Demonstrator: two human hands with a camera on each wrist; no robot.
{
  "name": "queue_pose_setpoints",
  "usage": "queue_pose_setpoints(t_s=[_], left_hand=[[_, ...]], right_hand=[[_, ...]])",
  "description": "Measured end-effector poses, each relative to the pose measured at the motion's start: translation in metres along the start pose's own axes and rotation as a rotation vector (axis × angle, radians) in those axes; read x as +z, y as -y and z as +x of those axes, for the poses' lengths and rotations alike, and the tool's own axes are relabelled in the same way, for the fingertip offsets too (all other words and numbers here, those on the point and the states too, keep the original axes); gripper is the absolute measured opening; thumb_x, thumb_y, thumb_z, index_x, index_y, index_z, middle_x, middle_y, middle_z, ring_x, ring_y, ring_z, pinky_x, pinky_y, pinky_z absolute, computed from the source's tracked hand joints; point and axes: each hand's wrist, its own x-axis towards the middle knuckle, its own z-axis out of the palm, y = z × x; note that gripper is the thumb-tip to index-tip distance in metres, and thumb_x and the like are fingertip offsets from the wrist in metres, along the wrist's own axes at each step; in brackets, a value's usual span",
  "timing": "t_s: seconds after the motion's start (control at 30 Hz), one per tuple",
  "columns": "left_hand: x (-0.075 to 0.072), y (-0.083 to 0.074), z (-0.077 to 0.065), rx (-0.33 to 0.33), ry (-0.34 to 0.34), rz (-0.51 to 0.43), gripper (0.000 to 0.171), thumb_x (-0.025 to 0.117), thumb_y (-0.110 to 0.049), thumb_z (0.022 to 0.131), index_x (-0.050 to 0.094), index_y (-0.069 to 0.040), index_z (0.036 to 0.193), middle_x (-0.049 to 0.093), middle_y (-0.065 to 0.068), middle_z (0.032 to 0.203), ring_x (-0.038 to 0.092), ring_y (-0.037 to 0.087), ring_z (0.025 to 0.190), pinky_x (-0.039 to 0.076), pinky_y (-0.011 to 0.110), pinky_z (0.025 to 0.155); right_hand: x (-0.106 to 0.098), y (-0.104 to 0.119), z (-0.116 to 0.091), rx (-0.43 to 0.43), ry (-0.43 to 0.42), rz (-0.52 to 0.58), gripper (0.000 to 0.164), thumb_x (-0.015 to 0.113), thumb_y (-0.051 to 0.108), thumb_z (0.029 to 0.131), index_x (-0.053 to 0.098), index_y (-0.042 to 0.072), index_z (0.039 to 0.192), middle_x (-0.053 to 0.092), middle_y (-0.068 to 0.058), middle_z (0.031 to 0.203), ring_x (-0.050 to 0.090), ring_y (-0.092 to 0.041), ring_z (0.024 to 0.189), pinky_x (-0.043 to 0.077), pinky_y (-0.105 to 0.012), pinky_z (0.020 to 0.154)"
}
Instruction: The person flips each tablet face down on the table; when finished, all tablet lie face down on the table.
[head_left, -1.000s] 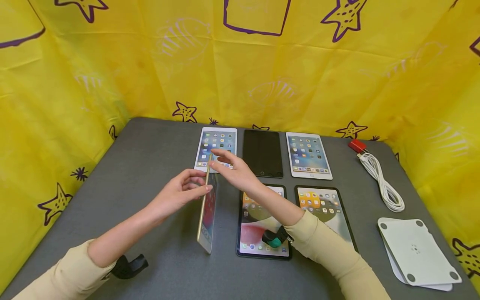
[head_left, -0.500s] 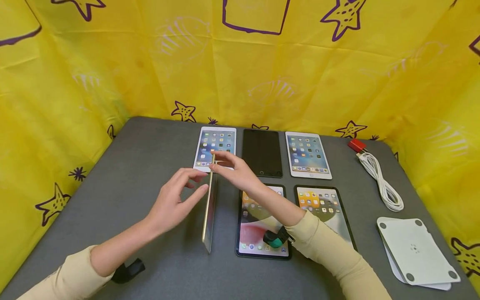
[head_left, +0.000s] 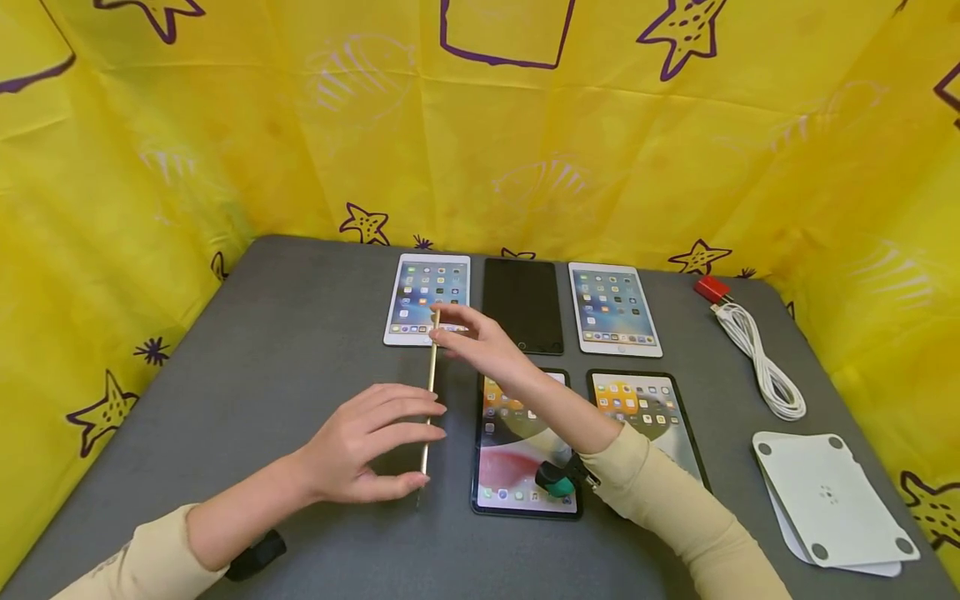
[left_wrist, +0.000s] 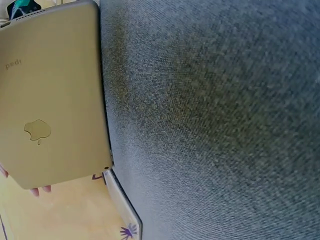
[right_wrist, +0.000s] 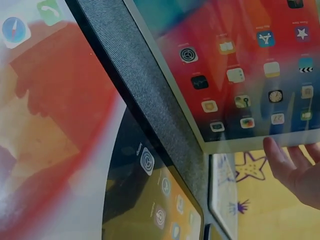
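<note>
A gold tablet [head_left: 432,371] stands on its long edge, almost edge-on in the head view. My right hand [head_left: 487,346] pinches its far upper end between thumb and fingers. My left hand [head_left: 367,446] is spread over the tablet's near half, fingertips reaching past the top edge and the thumb near its close end. In the left wrist view the tablet's gold back [left_wrist: 60,100] faces the camera, with fingertips of the right hand showing at the far edge. The right wrist view shows its lit screen [right_wrist: 250,75] full of app icons, with a white border.
Behind lie a white tablet [head_left: 427,287], a dark tablet [head_left: 522,304] and another white tablet [head_left: 615,308]. Two black-edged tablets [head_left: 517,496] [head_left: 675,429] lie beneath and beside the right forearm. A red charger [head_left: 712,290], white cable [head_left: 765,358] and white plates [head_left: 832,500] are at right.
My left hand has released the tablet's far part and moved toward its near end, fingers spreading. The tablet has turned more edge-on and shifted slightly right, while the right hand keeps its pinch.
</note>
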Motion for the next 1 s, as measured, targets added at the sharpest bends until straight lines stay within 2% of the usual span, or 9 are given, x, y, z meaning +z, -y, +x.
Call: queue_pose_setpoints(t_s=[0.13,0.23,0.47,0.63,0.77,0.9,1.0], left_hand=[[0.004,-0.001,0.002,0.077,0.039,0.053,0.049,0.073,-0.048,0.082,0.070,-0.005,0.105,0.067,0.014,0.112,0.063,0.032,0.103,0.051,0.044,0.085],[0.007,-0.003,0.003,0.086,0.064,0.061,0.052,0.079,-0.047,0.075,0.070,-0.006,0.105,0.067,0.012,0.113,0.063,0.031,0.106,0.052,0.043,0.086],[0.013,-0.004,0.005,0.096,0.087,0.014,0.037,0.077,-0.033,0.078,0.071,-0.007,0.104,0.068,0.012,0.113,0.063,0.033,0.108,0.055,0.037,0.085],[0.014,-0.006,0.003,0.073,0.118,-0.009,0.038,0.079,-0.027,0.073,0.071,-0.008,0.105,0.068,0.011,0.115,0.062,0.032,0.111,0.056,0.034,0.082],[0.015,-0.006,0.002,0.088,0.132,-0.006,0.040,0.079,-0.026,0.071,0.071,-0.008,0.105,0.068,0.011,0.115,0.062,0.032,0.112,0.056,0.034,0.082],[0.016,-0.005,-0.001,0.107,0.150,0.012,0.033,0.074,-0.027,0.077,0.071,-0.008,0.104,0.068,0.010,0.114,0.062,0.031,0.112,0.056,0.033,0.081],[0.018,-0.005,-0.005,0.111,0.180,0.028,0.028,0.068,-0.028,0.082,0.072,-0.010,0.103,0.069,0.008,0.114,0.062,0.029,0.113,0.056,0.033,0.081]], right_hand=[[-0.004,0.001,-0.004,0.018,0.002,0.050,0.049,0.062,0.021,0.096,0.048,0.011,0.142,0.047,-0.010,0.141,0.055,-0.026,0.119,0.048,-0.046,0.096],[-0.006,0.000,-0.006,0.034,-0.003,0.097,0.050,0.062,0.018,0.096,0.047,0.009,0.143,0.046,-0.010,0.142,0.053,-0.030,0.121,0.047,-0.047,0.097],[-0.011,-0.006,-0.007,0.041,-0.024,0.192,0.044,0.062,0.015,0.095,0.052,0.009,0.138,0.052,-0.011,0.137,0.050,-0.040,0.124,0.050,-0.042,0.095],[-0.012,-0.011,-0.007,0.036,-0.032,0.247,0.042,0.060,0.012,0.095,0.053,0.006,0.136,0.056,-0.011,0.134,0.058,-0.031,0.115,0.050,-0.041,0.095],[-0.012,-0.013,-0.008,0.038,-0.032,0.282,0.045,0.060,0.011,0.094,0.051,0.002,0.137,0.055,-0.015,0.135,0.061,-0.023,0.108,0.050,-0.041,0.095],[-0.013,-0.015,-0.008,0.059,-0.034,0.303,0.048,0.061,0.007,0.092,0.050,-0.002,0.138,0.055,-0.020,0.134,0.063,-0.019,0.103,0.049,-0.039,0.096],[-0.013,-0.017,-0.007,0.084,-0.036,0.302,0.048,0.061,0.006,0.092,0.050,-0.004,0.137,0.057,-0.019,0.130,0.063,-0.018,0.102,0.049,-0.036,0.096]])
